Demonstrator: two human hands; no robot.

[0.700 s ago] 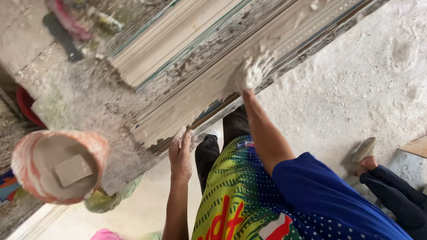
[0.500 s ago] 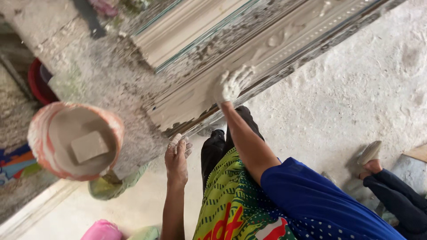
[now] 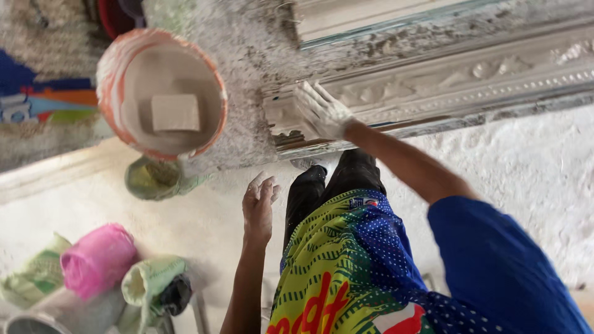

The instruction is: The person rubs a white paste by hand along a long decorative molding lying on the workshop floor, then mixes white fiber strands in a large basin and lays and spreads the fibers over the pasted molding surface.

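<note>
Moulding (image 3: 470, 74): right hand (image 3: 322, 111) now leftward

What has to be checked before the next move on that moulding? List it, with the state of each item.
1. Right hand flat on the ornate moulding: ok.
2. Right hand coated in white plaster: ok.
3. Left hand open, empty, clear of the moulding: ok.
4. Bucket close to the moulding's end, white block inside: ok.
5. Whether the bucket's contents are wet: cannot tell.
</note>
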